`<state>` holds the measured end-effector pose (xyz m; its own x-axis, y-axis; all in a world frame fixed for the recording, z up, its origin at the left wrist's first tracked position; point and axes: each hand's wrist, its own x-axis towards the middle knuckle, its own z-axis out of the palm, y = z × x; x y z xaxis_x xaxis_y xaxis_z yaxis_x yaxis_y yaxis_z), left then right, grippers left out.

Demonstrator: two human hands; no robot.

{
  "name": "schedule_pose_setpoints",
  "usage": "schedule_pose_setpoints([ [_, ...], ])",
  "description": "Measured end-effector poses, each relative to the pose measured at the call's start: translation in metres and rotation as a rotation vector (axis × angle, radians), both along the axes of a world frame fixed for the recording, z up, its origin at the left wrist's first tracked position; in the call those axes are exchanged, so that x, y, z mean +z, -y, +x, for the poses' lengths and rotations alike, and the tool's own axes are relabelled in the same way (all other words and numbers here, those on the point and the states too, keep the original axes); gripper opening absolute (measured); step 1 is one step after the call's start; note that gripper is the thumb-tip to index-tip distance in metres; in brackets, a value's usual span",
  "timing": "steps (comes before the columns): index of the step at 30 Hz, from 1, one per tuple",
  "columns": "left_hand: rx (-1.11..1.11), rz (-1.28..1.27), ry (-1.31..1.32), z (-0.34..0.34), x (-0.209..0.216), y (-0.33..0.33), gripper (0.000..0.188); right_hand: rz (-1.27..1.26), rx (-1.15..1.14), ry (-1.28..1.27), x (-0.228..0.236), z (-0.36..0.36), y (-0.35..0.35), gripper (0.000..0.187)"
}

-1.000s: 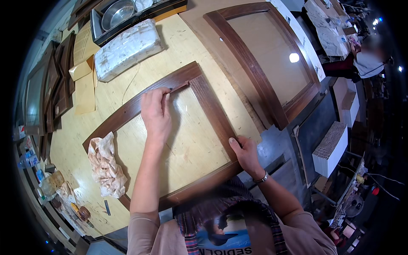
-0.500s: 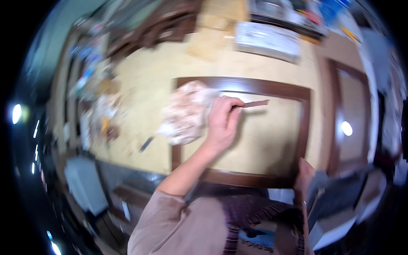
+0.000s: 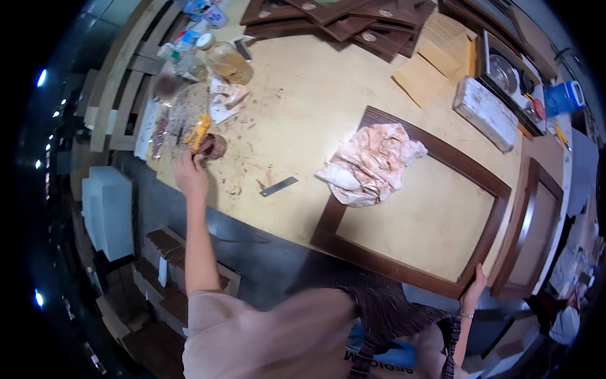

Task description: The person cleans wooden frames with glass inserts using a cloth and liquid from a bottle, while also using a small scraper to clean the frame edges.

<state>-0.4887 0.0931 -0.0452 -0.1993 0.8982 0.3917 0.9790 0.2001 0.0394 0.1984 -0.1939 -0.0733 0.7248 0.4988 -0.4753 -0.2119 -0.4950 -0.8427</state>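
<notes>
My left hand [image 3: 191,175] is stretched out to the far left edge of the table. Its fingers are closed on a small flat brown strip, mostly hidden, whose tip is at a small round brown pot [image 3: 216,147]. At the lower right, my right hand [image 3: 473,289] grips the near right corner of a dark brown wooden frame [image 3: 391,268], thumb on top. A crumpled, brown-stained white cloth [image 3: 374,165] lies over the frame's left side. Left of the frame, a flat metal blade [image 3: 279,186] rests on the table.
Beside the pot are a yellow-handled tool [image 3: 199,131], a jar of amber liquid [image 3: 228,62] and several bottles. Brown frames [image 3: 334,19] are stacked at the back. Sandpaper sheets [image 3: 435,60], a whitish block [image 3: 486,112] and another frame [image 3: 527,227] stand to the right.
My left hand has moved from above the frame to the pot at the left, with the strip. My view has turned left. The right hand stays at the frame's corner.
</notes>
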Motion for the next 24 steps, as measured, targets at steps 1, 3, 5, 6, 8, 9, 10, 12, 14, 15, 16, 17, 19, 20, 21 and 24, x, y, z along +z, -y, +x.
schedule_pose_setpoints([
  [1, -0.006, -0.076, -0.040, -0.004, -0.006, -0.002, 0.024, -0.016, 0.009, -0.010, -0.004, 0.005, 0.003, 0.029],
  [3, -0.023, 0.008, -0.212, 0.029, 0.000, -0.006, 0.034, -0.047, 0.017, -0.053, -0.007, 0.011, 0.004, 0.025],
  [5, -0.110, 0.037, -0.147, 0.066, 0.006, -0.011, 0.042, -0.017, -0.022, -0.001, -0.018, 0.015, 0.009, 0.024],
  [6, -0.181, 0.009, -0.001, 0.083, 0.006, -0.012, 0.046, -0.025, -0.020, -0.011, -0.024, 0.017, 0.012, 0.024],
  [8, -0.435, -0.027, 0.271, 0.139, 0.001, -0.011, 0.050, -0.018, -0.021, 0.011, -0.023, 0.022, 0.015, 0.023],
  [9, -0.607, -0.034, 0.381, 0.181, 0.004, -0.004, 0.049, -0.004, -0.012, 0.027, -0.020, 0.018, 0.010, 0.022],
  [10, -0.741, -0.125, 0.441, 0.230, 0.012, 0.008, 0.052, -0.022, -0.052, 0.000, -0.007, 0.006, -0.003, 0.023],
  [12, -0.984, -0.231, 0.396, 0.283, 0.012, 0.014, 0.056, -0.001, -0.116, -0.117, -0.017, 0.016, 0.007, 0.028],
  [14, -1.174, -0.255, 0.196, 0.322, -0.017, 0.009, 0.060, 0.052, -0.139, -0.080, -0.023, 0.012, 0.008, 0.033],
  [15, -1.093, -0.289, 0.440, 0.336, -0.025, 0.001, 0.059, 0.093, -0.132, -0.002, -0.025, 0.009, 0.009, 0.036],
  [16, -1.005, -0.327, 0.677, 0.344, -0.032, -0.013, 0.058, 0.112, -0.154, 0.017, -0.021, 0.004, 0.006, 0.036],
  [17, -0.906, -0.375, 0.907, 0.359, -0.038, -0.024, 0.057, 0.129, -0.177, 0.033, -0.018, -0.004, 0.001, 0.037],
  [19, -1.031, -0.255, 0.937, 0.419, -0.003, -0.033, 0.052, 0.136, -0.271, 0.087, -0.007, -0.020, -0.009, 0.033],
  [20, -1.094, -0.275, 0.972, 0.450, 0.004, -0.032, 0.047, 0.111, -0.200, 0.122, -0.011, -0.016, -0.004, 0.034],
  [21, -1.223, -0.197, 0.987, 0.489, 0.007, -0.026, 0.048, 0.087, -0.134, 0.157, -0.016, -0.012, 0.001, 0.041],
  [24, -1.543, -0.272, 0.702, 0.586, 0.005, 0.003, 0.062, 0.030, -0.034, 0.231, -0.010, -0.012, -0.001, 0.050],
])
